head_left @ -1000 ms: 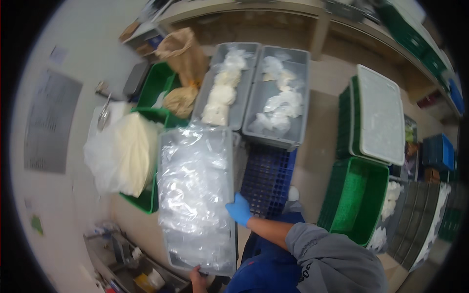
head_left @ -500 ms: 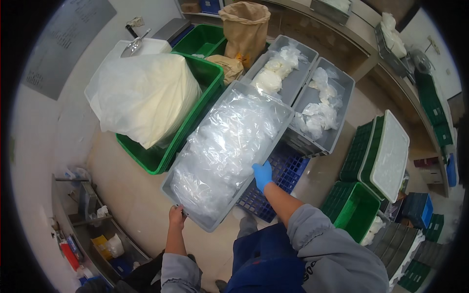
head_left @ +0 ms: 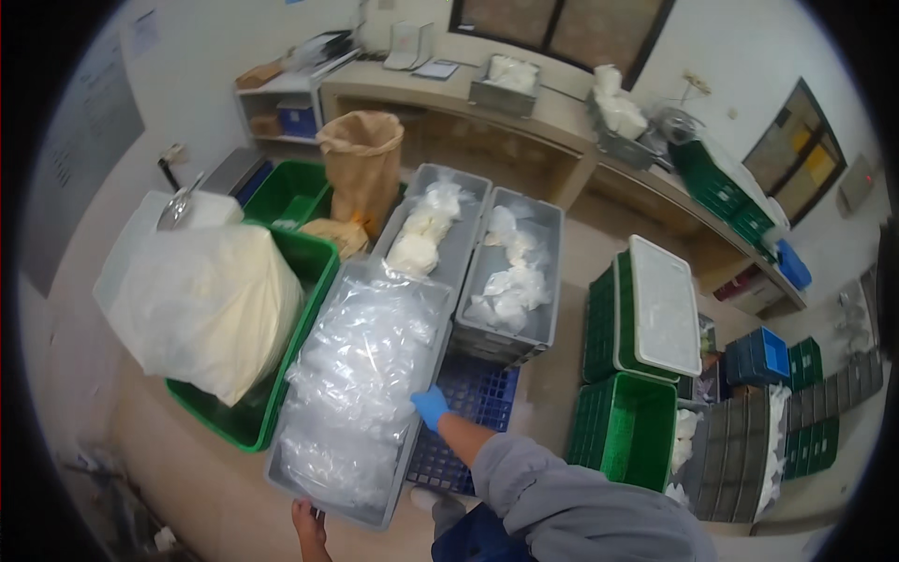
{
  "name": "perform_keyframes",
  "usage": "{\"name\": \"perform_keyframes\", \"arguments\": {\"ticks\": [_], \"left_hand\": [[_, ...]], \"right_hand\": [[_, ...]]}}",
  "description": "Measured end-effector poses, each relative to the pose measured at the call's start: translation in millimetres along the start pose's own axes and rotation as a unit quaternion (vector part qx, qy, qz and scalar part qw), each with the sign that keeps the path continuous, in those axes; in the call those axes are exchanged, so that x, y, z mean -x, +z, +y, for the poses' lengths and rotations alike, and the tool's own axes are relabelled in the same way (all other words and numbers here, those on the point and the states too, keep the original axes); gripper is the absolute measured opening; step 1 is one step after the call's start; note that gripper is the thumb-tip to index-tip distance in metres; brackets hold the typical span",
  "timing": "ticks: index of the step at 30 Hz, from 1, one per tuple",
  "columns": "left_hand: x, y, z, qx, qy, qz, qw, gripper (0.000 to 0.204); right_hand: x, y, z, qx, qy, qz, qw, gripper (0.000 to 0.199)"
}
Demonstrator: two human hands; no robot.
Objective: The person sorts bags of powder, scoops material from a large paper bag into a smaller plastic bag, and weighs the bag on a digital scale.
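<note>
A long grey plastic crate [head_left: 434, 348] is filled with clear plastic bags [head_left: 361, 375], whose contents I cannot make out. My right hand [head_left: 430, 408], in a blue glove, is closed on the rim of its right long side. At its near end my left hand [head_left: 309, 518], bare, has its fingers curled at the rim close to the left corner. The crate's far end meets another grey crate [head_left: 449, 245] holding tied bags of pale, cream-coloured stuff [head_left: 413, 255]. Under its right side shows a blue slatted pallet [head_left: 478, 398].
On the left, a green tub [head_left: 265, 412] holds a big white bag [head_left: 211, 309]. Behind it stand a paper sack [head_left: 363, 169] and a metal scoop [head_left: 178, 208]. A third grey crate [head_left: 552, 281] sits right of centre. Green crates [head_left: 581, 450] are stacked further right; a counter [head_left: 449, 94] runs behind.
My view has swung up and right, so the crate and both hands sit lower and further left in the picture. Both hands remain at the same places on the crate.
</note>
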State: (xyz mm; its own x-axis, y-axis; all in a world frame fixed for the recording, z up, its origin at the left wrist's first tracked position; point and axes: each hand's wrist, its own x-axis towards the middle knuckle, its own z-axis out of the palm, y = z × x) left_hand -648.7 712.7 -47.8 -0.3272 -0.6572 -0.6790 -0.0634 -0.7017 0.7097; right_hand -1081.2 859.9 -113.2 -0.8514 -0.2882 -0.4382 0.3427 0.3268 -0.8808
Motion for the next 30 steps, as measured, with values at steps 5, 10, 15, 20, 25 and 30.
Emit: {"name": "perform_keyframes", "arguments": {"ticks": [5,10,15,20,25,30], "left_hand": [[18,-23,-40,0.147,-0.085,0.127,0.977,0.068],[12,23,-96,0.175,-0.158,-0.04,0.971,0.071],[29,33,-92,0.081,-0.174,0.119,0.974,0.057],[17,20,-128,-0.047,-0.157,0.188,0.969,0.052],[-11,27,-130,-0.124,-0.019,0.214,0.969,0.035],[44,20,-119,-0.041,-0.056,0.211,0.975,0.03]], "right_hand": [[66,20,-53,0.103,0.094,-0.091,0.986,0.037],[71,33,-6,0.259,-0.016,-0.178,0.949,0.032],[66,19,26,0.213,-0.025,-0.129,0.968,0.024],[81,-120,-5,0.323,-0.193,-0.234,0.897,0.015],[151,-241,-124,-0.072,0.123,-0.087,0.986,0.037],[158,-353,-185,-0.038,0.1,-0.04,0.993,0.039]]}}
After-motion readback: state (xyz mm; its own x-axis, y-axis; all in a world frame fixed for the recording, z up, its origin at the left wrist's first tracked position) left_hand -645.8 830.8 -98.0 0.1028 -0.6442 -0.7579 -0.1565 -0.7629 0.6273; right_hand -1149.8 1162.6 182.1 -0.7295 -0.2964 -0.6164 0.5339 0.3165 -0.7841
